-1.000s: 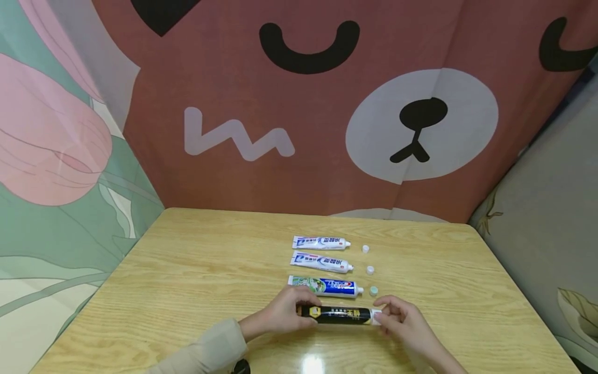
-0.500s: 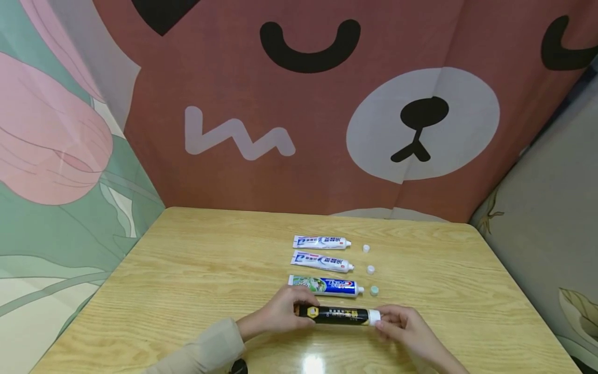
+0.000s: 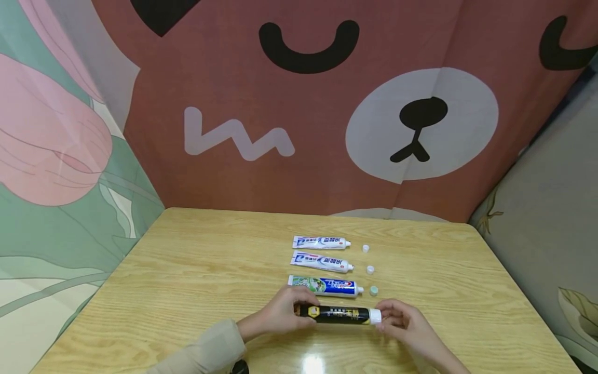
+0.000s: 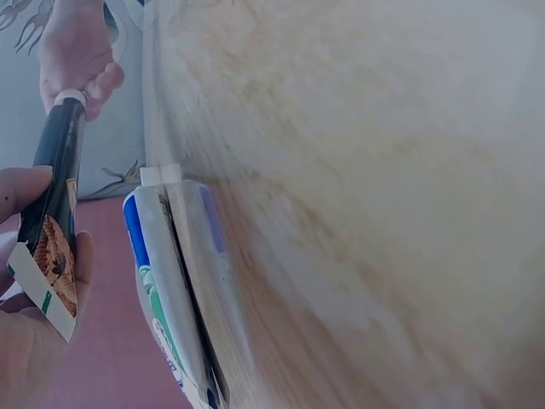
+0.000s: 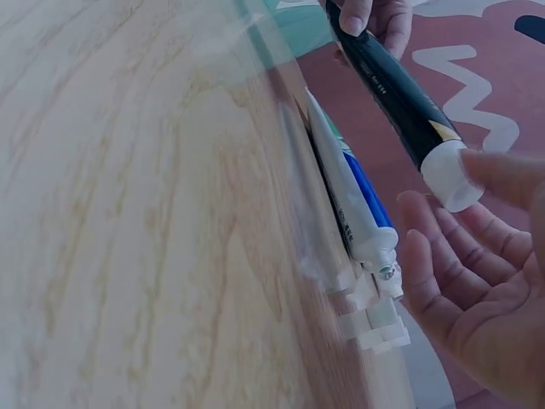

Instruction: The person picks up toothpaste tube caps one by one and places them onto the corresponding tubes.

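A black toothpaste tube (image 3: pixel 343 314) with yellow lettering is held level above the table. My left hand (image 3: pixel 285 310) grips its flat tail end, thumb and fingers on opposite sides, as the left wrist view confirms. At the other end sits a white cap (image 5: pixel 451 175). My right hand (image 3: pixel 405 326) has its thumb on that cap and its fingertips around the far side; part of this contact is hidden. Just behind lies a blue and green toothpaste tube (image 3: pixel 327 286), uncapped, its nozzle pointing right. Its pale green cap (image 3: pixel 374 291) rests beside the nozzle.
Two white toothpaste tubes, one nearer (image 3: pixel 322 261) and one farther (image 3: pixel 321 242), lie uncapped behind on the wooden table (image 3: pixel 210 259). Their small white caps, one near (image 3: pixel 370 269) and one far (image 3: pixel 366 249), are to the right. A patterned cloth (image 3: pixel 233 182) hangs behind the table.
The black tube and left hand stay nearly in place. My right fingers shift around the cap, leaving more of it showing in the head view than one second ago.
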The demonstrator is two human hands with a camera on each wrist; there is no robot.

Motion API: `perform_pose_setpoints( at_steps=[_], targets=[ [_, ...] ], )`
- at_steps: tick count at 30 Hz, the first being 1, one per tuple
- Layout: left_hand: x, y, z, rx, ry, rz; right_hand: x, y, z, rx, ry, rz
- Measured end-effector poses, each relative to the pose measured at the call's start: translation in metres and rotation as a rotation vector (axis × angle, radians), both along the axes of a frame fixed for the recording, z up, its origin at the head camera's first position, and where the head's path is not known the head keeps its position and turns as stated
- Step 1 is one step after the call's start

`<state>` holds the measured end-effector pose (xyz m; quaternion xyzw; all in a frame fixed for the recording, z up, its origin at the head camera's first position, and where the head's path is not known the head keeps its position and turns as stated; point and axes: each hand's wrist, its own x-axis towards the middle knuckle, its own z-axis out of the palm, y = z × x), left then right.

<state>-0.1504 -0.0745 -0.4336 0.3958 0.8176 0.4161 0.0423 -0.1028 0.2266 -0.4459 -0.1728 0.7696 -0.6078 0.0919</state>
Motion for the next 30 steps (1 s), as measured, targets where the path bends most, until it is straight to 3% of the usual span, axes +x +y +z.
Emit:
perform_pose_setpoints(
  at_steps=[10, 20, 30],
  targets=[
    [0.0014, 0.0022, 0.0002, -0.009, 0.023, 0.002, -0.0032, 0.0017, 0.0009, 0.019, 0.006, 0.068],
    [0.0018, 0.0024, -0.0004, 0.015, 0.009, -0.004, 0.0000, 0.0062, 0.0020, -0.017, -0.061, 0.018],
    [0.0017, 0.0023, 0.0015, 0.038, 0.001, 0.005, -0.0024, 0.0045, 0.0019, -0.023, 0.037, 0.077]
  ],
)
